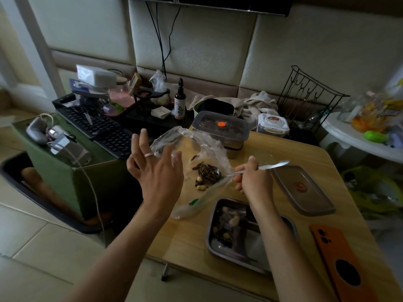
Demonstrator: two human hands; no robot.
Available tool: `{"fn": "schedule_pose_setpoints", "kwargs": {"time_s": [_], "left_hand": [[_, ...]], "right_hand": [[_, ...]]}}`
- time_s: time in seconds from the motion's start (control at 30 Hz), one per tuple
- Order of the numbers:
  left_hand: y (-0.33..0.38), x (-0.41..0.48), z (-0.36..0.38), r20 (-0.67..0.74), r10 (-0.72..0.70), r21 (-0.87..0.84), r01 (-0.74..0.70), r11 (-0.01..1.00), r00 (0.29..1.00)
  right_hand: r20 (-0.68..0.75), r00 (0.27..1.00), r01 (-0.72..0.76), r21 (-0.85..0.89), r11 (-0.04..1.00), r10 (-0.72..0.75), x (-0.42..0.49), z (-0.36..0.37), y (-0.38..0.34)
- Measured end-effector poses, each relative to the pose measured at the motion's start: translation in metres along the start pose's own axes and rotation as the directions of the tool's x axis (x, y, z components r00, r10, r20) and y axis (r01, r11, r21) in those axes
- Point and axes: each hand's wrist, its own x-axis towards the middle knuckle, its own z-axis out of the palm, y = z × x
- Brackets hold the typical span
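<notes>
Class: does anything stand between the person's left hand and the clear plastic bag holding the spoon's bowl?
Nothing visible does. The left hand is open right beside the plastic bag, at its rim; the right hand holds the spoon, its bowl inside the bag.

Pale padded wall panels (pixel 192 40) fill the back of the room above a brown padded band (pixel 91 59), and black cables (pixel 162 40) hang from a dark television (pixel 207 2) at the top edge. A white post (pixel 37 46) stands at the left. Pale tiles cover the floor (pixel 32 247). A white side table (pixel 349 138) stands just right of the light wooden worktop (pixel 189 243). The light is dim.
</notes>
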Motion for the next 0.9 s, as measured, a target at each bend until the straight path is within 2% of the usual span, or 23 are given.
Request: {"fn": "schedule_pose_setpoints", "kwargs": {"time_s": [0.07, 0.13, 0.2, 0.27, 0.37, 0.43, 0.5, 0.63, 0.73, 0.9], "left_hand": [[0.004, 0.0, 0.0, -0.03, 0.125, -0.055, -0.126, 0.99, 0.992], [0.01, -0.003, 0.003, 0.104, 0.209, -0.229, -0.181, 0.956, 0.972], [0.013, -0.008, 0.009, 0.292, 0.196, -0.362, -0.082, 0.928, 0.936], [0.013, -0.011, 0.012, 0.433, 0.167, -0.369, 0.005, 0.929, 0.886], [0.008, -0.008, 0.008, 0.595, 0.146, -0.372, 0.109, 0.922, 0.79], [0.006, -0.005, 0.007, 0.654, 0.161, -0.402, 0.159, 0.902, 0.739], [0.006, -0.004, 0.008, 0.668, 0.16, -0.413, 0.184, 0.892, 0.726], [0.004, -0.004, 0.011, 0.61, 0.075, -0.377, 0.206, 0.903, 0.789], [0.005, -0.003, 0.01, 0.588, 0.06, -0.406, 0.231, 0.884, 0.806], [0.007, -0.005, 0.01, 0.569, 0.114, -0.361, 0.123, 0.924, 0.814]], "right_hand": [[-0.011, 1.0, 0.029, -0.016, 0.999, -0.029, -0.001, 0.002, -0.002], [-0.02, 0.998, 0.055, -0.033, 0.998, -0.056, -0.003, 0.003, -0.004], [-0.032, 0.997, 0.066, -0.032, 0.997, -0.067, -0.004, 0.003, -0.004], [-0.042, 0.997, 0.068, -0.028, 0.997, -0.069, -0.003, 0.003, -0.004], [-0.041, 0.998, 0.055, -0.03, 0.998, -0.056, -0.001, 0.0, -0.004], [-0.033, 0.999, 0.042, -0.028, 0.999, -0.043, 0.0, -0.001, -0.004], [-0.023, 0.999, 0.035, -0.027, 0.999, -0.035, 0.001, -0.002, -0.004], [-0.017, 0.999, 0.03, -0.047, 0.998, -0.03, 0.0, -0.004, -0.005], [-0.022, 0.999, 0.035, -0.039, 0.999, -0.036, 0.0, -0.005, -0.005], [-0.028, 0.998, 0.052, 0.035, 0.998, -0.051, -0.001, -0.009, -0.007]]}}
